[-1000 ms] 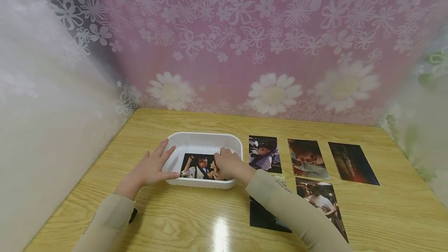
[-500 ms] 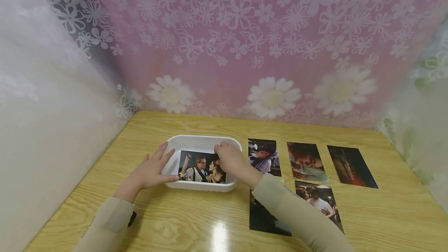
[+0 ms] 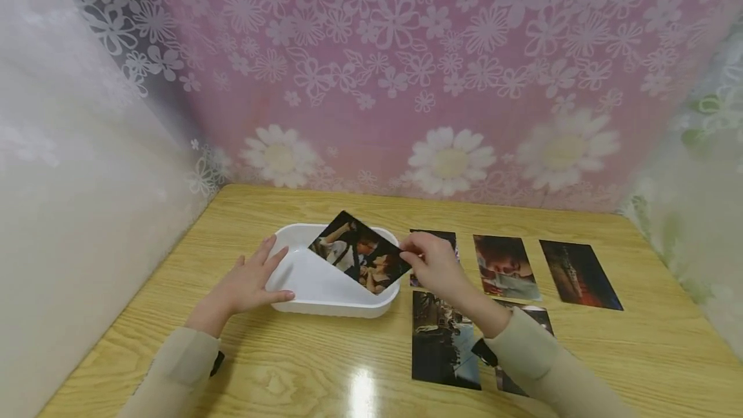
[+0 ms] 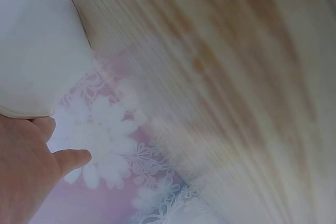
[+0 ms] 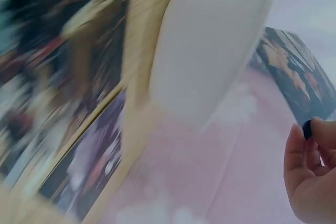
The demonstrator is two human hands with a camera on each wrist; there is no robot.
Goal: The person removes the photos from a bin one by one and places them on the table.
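Note:
A white plastic tray (image 3: 313, 282) sits on the table. My left hand (image 3: 246, 286), fingers spread, rests against its left rim; the left wrist view shows this hand (image 4: 23, 166) beside the tray wall (image 4: 42, 40). Between thumb and fingers, my right hand (image 3: 438, 269) pinches one corner of a glossy photo (image 3: 360, 253) of two people. The photo is raised and tilted over the right part of the tray, its upper corner past the far rim. In the right wrist view the fingertips (image 5: 296, 145) hold the edge of this print (image 5: 299, 72).
Right of the tray, several photos lie in two rows: a dark ship print (image 3: 580, 274), a close-up of faces (image 3: 506, 268) and a crowd scene (image 3: 444, 340) among them. My right hand and forearm partly cover two others. Floral cloth (image 3: 360, 82) stands behind the wooden table (image 3: 313, 366).
My right hand has lifted the photo out of the tray and moved right with it, turning it to a slant. The left hand has stayed on the rim.

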